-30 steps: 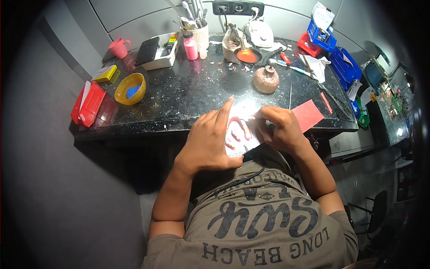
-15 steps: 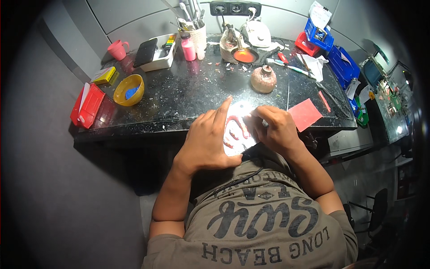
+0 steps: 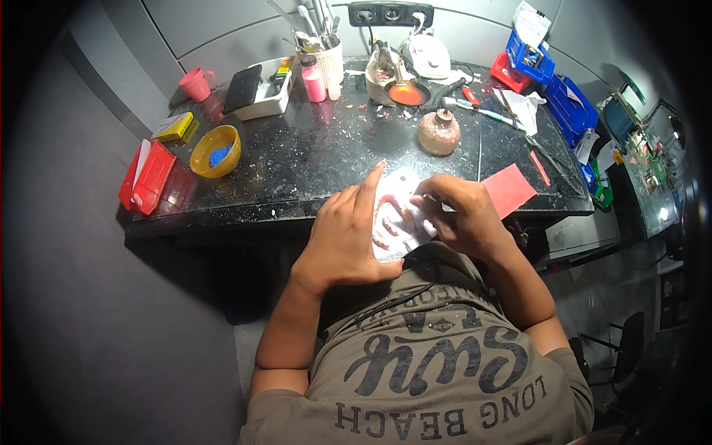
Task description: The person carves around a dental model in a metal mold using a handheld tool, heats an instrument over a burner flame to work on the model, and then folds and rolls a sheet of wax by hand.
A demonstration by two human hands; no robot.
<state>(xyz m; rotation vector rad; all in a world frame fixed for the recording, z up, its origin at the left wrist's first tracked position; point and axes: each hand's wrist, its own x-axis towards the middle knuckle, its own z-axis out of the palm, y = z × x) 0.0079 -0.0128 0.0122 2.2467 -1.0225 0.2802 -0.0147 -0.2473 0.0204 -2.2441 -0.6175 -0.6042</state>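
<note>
Brightly lit in front of my body is a white dental model (image 3: 404, 239) with curved pink, wax-like ridges and what look like teeth set along them. My left hand (image 3: 346, 230) grips it from the left, fingers stretched along its side and thumb under the near edge. On the right, my right hand (image 3: 465, 215) is curled, with thumb and fingertips pinched together at the model's right side. Whatever lies between those fingertips is hidden. Beyond the hands stands a round pinkish burner-like jar (image 3: 439, 135) with a metal neck.
A pink wax sheet (image 3: 509, 190) lies right of my right hand, near the bench edge (image 3: 297, 211). Leftward are a yellow bowl (image 3: 231, 156) of blue material and a red bin (image 3: 153, 182). Behind stand a pink bottle (image 3: 313, 83), a tool cup (image 3: 331, 63) and an orange-filled pan (image 3: 408, 93).
The model has tilted slightly in my left hand. My right fingertips have shifted a little at its right side. The whole view has moved slightly.
</note>
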